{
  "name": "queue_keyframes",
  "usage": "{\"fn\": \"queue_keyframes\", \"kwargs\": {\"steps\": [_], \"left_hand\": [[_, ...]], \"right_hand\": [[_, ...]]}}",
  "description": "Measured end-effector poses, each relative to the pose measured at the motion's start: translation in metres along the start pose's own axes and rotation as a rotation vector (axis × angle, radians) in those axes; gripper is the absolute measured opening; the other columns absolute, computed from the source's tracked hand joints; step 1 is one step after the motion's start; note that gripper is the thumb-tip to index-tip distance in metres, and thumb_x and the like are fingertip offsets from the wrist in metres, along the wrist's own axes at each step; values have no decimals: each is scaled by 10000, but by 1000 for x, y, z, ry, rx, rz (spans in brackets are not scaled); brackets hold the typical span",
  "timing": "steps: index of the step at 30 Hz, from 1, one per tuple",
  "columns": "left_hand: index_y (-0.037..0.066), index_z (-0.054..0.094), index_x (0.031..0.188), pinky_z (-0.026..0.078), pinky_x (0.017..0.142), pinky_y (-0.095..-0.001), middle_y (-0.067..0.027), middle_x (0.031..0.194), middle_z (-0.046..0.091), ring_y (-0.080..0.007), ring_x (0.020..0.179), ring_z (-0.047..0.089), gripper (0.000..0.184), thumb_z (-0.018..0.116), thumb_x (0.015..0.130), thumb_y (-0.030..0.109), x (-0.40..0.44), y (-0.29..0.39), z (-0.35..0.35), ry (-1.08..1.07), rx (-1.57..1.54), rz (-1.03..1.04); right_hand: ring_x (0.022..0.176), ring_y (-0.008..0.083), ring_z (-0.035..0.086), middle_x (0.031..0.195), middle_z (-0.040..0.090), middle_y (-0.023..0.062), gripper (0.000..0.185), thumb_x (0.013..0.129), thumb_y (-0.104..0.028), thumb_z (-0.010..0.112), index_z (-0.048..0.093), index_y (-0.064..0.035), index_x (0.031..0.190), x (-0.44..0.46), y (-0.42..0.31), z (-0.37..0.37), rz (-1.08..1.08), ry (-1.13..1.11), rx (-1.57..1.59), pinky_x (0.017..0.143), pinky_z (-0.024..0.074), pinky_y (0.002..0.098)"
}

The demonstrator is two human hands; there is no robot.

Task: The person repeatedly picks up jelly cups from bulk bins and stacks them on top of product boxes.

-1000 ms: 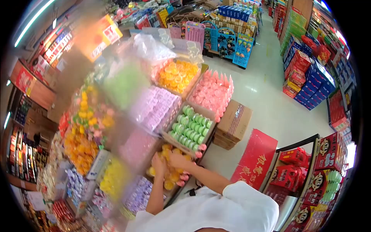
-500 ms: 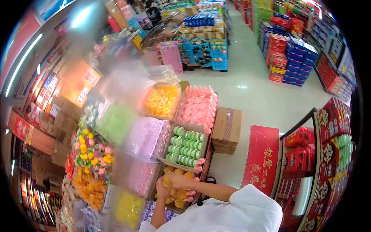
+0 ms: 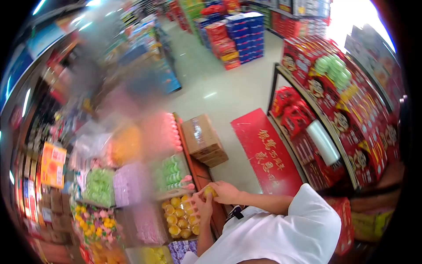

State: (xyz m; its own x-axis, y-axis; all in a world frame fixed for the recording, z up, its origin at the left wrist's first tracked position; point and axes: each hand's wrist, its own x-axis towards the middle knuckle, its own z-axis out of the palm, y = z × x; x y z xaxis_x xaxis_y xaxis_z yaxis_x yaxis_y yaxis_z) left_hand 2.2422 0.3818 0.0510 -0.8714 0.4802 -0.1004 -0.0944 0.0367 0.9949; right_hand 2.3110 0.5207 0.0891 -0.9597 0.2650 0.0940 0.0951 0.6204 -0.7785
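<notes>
A small yellow round cup (image 3: 210, 192) sits between my two hands, above the edge of the display. My right hand (image 3: 225, 192) has its fingers closed round it from the right. From the left and below, my left hand (image 3: 203, 207) grips the same piece, partly covering it. Just left of my hands is a box of similar yellow round cups (image 3: 176, 215), packed in rows. Beyond that box lies a tray of green-and-white packs (image 3: 170, 172), partly blurred. Pink pieces (image 3: 187, 179) stick up along the display's edge.
Purple packs (image 3: 182, 250) and yellow packs (image 3: 154, 255) lie near my left forearm. A brown carton (image 3: 204, 136) stands on the floor past the display. A red mat (image 3: 266, 154) lies before a shelf of red boxes (image 3: 325, 97). A blurred smear covers part of the left side.
My view has turned to the right. Both hands have moved from over the box of yellow cups to its right edge, with one cup between them.
</notes>
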Motion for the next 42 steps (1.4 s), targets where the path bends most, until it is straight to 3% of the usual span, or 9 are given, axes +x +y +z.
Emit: {"fn": "queue_keyframes", "kwargs": {"steps": [5,14,25,27,31,33,35,37,42], "left_hand": [[12,430,1119,498,861,-289,-119,1086,588,-167,986,601,324,670,917,93,-14,1,75,-288,51,55],[-4,397,1201,519,809,-286,-123,1126,547,-172,965,601,479,725,882,134,-17,-9,189,-639,84,-43],[1,327,1350,509,822,-284,-138,1188,518,-166,1018,590,629,712,867,120,-29,29,447,-1074,24,-33],[-9,319,1383,501,879,-295,-115,1197,514,-170,1002,586,632,689,892,139,-34,31,503,-1085,117,222],[-34,316,1409,476,962,-324,-140,1267,465,-199,1083,544,622,654,920,148,-58,63,601,-1243,-48,19],[-58,322,1424,474,966,-337,-221,1422,309,-280,1250,449,652,654,926,200,-59,66,646,-1258,209,526],[-83,310,1433,424,1030,-401,-258,1459,223,-349,1308,381,684,650,925,224,-68,76,687,-1310,171,448],[-113,264,1445,329,1099,-467,-272,1460,236,-407,1318,362,746,657,918,239,-80,98,725,-1266,327,859],[-154,233,1438,238,1138,-498,-351,1459,283,-477,1358,298,788,576,953,363,-88,112,833,-1292,355,842]], "right_hand": [[814,434,655,830,676,227,424,754,-290,704,578,-26,1061,-60,27,-55,331,7,-63,752,526,522],[786,409,671,837,688,218,408,774,-330,695,644,-62,1077,-142,52,-130,614,363,26,695,534,495],[663,385,650,696,640,201,477,732,-370,783,634,-13,1010,-221,171,-285,622,1052,-146,605,507,455],[735,426,643,747,648,224,435,746,-370,739,610,-59,1023,-243,184,-332,646,1079,-118,642,509,498],[856,424,624,888,658,226,469,716,-195,762,596,-44,1128,-277,216,-405,554,1341,-206,735,509,478],[969,371,624,1064,662,218,619,712,-207,808,589,21,1243,-292,250,-431,512,1453,-337,823,494,437],[978,366,617,1073,656,213,639,712,-201,810,572,14,1265,-307,261,-465,517,1474,-336,831,490,439],[987,361,610,1082,650,208,661,712,-195,813,555,7,1286,-321,276,-498,524,1487,-337,839,486,441],[968,373,584,1021,631,202,670,729,-211,789,515,-6,1304,-341,328,-590,519,1616,-491,865,468,438]]}}
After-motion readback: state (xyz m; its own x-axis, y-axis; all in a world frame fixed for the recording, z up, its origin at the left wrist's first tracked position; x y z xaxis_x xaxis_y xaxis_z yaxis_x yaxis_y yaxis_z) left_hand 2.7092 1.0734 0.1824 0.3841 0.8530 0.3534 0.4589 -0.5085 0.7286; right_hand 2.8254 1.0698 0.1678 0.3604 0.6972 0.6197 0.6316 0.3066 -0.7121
